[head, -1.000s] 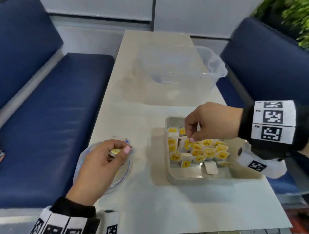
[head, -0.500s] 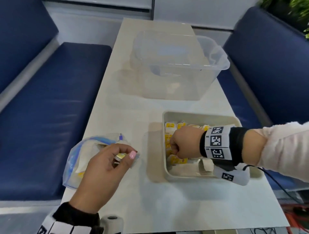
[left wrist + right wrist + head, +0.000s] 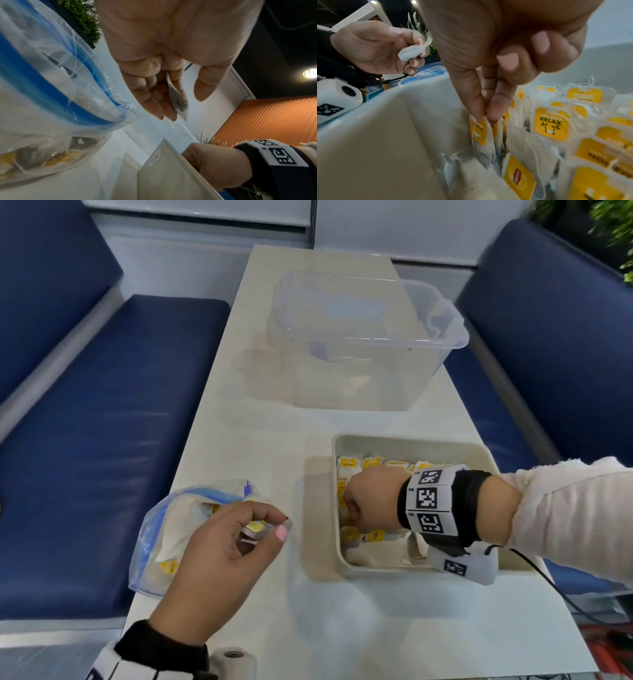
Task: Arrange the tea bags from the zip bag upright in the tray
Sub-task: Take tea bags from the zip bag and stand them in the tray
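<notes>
Since the earlier frame my right hand (image 3: 488, 94) has dropped into the tray's (image 3: 411, 441) left edge, pinching a tea bag (image 3: 485, 146) upright; my left hand (image 3: 219, 556) pinches another tea bag (image 3: 178, 102) beside the zip bag (image 3: 164, 529).

hidden — your right hand (image 3: 371, 501) covers the middle tea bags (image 3: 349, 463) | blurred — tag print at the tray's (image 3: 411, 441) right side

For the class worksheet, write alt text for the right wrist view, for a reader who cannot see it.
A right hand pinches the top of a tea bag, lowering it upright beside the wall of a beige tray filled with yellow-tagged tea bags. Behind, the left hand holds another tea bag.
</notes>
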Motion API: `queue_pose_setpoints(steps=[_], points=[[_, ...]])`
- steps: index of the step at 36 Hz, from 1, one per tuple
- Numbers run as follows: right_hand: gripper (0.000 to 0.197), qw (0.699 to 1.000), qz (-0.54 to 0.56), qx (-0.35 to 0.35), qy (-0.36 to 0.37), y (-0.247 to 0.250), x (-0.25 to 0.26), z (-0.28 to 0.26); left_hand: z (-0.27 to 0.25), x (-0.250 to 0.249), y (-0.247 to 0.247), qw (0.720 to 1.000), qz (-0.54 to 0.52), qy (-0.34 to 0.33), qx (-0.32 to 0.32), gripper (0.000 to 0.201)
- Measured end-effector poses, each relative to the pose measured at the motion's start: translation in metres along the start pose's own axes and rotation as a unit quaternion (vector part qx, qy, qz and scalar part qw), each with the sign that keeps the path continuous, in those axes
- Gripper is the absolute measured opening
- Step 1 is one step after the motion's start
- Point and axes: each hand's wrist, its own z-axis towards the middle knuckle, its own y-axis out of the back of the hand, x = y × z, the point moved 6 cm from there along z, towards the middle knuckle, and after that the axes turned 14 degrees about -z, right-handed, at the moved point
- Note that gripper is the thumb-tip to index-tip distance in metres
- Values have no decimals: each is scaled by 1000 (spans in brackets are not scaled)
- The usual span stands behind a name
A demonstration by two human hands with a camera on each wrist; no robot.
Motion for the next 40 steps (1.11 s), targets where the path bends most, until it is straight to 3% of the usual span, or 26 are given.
queue_pose_setpoints(steps=[5,9,13,16,19,23,34,40], points=[[14,999,38,-13,-2,12,-8,-10,2,2,-2,1000,22,0,12,27],[11,989,109,-98,-25,46,-26,-29,7,-2,-7,999,22,14,32,51],[3,953,245,-179,12,80,-26,-51,15,-10,-20,998,20,20,57,76],[21,934,303,-182,60,90,-13,-60,19,-15,-30,996,34,10,79,85],[28,944,269,-172,83,90,-1,-64,22,-19,-39,994,44,9,98,88],[11,957,210,-189,69,90,0,-70,24,-22,-45,992,66,4,111,86],[6,968,175,-172,45,78,-16,-85,20,-16,-61,992,43,-11,114,73],[7,980,160,-112,29,60,-27,-76,15,5,-60,993,81,-10,90,73]])
